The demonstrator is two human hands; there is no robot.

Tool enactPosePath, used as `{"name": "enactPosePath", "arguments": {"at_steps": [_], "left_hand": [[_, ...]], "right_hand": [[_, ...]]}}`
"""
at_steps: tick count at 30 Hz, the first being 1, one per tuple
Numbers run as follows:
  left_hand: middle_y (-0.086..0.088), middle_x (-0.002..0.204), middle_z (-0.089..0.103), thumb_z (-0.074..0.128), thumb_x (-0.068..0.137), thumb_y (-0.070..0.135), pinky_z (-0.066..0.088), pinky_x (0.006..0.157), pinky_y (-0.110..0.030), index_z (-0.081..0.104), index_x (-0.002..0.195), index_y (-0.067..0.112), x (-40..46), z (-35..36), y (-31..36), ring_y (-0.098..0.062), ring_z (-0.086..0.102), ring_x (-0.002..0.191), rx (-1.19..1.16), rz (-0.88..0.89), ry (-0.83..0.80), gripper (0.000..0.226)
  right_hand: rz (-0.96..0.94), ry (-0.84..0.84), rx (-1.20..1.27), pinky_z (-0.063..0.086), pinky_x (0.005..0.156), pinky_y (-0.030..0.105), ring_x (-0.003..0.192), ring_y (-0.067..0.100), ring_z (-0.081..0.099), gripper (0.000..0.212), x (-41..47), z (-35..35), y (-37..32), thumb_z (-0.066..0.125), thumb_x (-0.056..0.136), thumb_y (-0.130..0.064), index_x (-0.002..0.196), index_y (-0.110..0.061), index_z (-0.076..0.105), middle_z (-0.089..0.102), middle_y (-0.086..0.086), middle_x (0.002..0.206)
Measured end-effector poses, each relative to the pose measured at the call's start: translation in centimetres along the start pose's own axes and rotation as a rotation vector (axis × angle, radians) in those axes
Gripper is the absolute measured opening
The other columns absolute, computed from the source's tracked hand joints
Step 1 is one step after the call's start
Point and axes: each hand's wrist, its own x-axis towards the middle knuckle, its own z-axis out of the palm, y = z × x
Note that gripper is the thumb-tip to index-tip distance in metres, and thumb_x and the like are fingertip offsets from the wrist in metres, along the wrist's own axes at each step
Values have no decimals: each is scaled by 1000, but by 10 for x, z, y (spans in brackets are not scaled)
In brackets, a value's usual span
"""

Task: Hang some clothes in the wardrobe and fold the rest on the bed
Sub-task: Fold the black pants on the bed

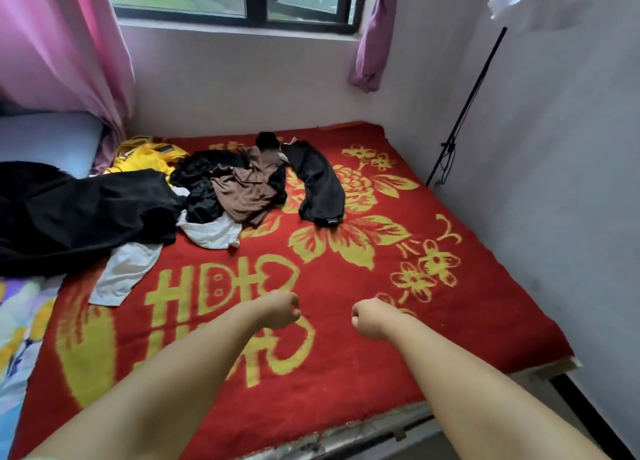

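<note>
A: From the head camera, where are the hands?

B: Both reach out low over the near half of the bed [450,321], above its red blanket with yellow flowers. The left hand [277,312] and the right hand [372,321] are each curled into a loose fist, and neither grips anything. They sit close together but apart.

A: And the clothes?

B: All unsorted, farther up the bed and to the left of both hands. A big black garment [79,217] sprawls at the left edge. A white piece [124,272] pokes out from under it, with another white piece [211,231] beside it. Behind those lie a brown top [242,192], a yellow garment [145,158] and dark trousers [318,185].

A: Which would you go for first?

B: My guess is the nearer white piece: it lies ahead and left of the left hand, which is the closer one. The trousers are the only item lying alone, long axis running away from the person, roughly straight ahead; either hand would need a full reach.

A: Anything hard to read?

B: No wardrobe or hangers show. The pile overlaps, so I cannot count the garments or tell how the black ones divide. The fingers fold under, so the palms are hidden.
</note>
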Motion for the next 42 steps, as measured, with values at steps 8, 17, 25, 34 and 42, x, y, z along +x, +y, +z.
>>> {"name": "enactPosePath", "arguments": {"at_steps": [8,17,25,34,42], "left_hand": [[-8,128,57,39,100,24,48,77,-29,50,132,9,112,5,-19,-22,59,101,-83,-36,-91,37],[-12,138,47,39,101,33,44,95,-40,34,144,14,307,14,-32,-30,48,123,-216,-227,-14,47],[-8,161,-7,32,99,50,1,117,-54,3,154,25,463,61,-72,-22,-9,148,-143,-469,365,67],[-7,162,1,9,89,51,-6,115,-54,7,153,24,492,114,-74,-22,-2,148,-64,-513,584,69],[-8,162,-3,19,94,48,-8,116,-53,-5,149,26,490,117,-81,-23,-5,148,-32,-525,550,64]], "right_hand": [[-4,-105,-6,48,89,35,114,27,58,37,114,-20,26,36,96,-23,123,-14,60,61,6,126],[-62,-88,98,46,76,32,102,30,59,34,331,-37,81,35,98,-21,120,-11,59,62,12,117],[-139,309,53,34,101,42,126,30,42,38,501,-18,85,44,94,-20,130,-14,52,45,10,138],[-221,316,-126,8,118,51,149,21,2,79,610,-35,71,54,94,-20,153,-26,2,3,2,161],[-243,302,-66,45,83,37,108,39,56,32,631,-66,59,46,88,-6,111,-17,65,63,18,115]]}}
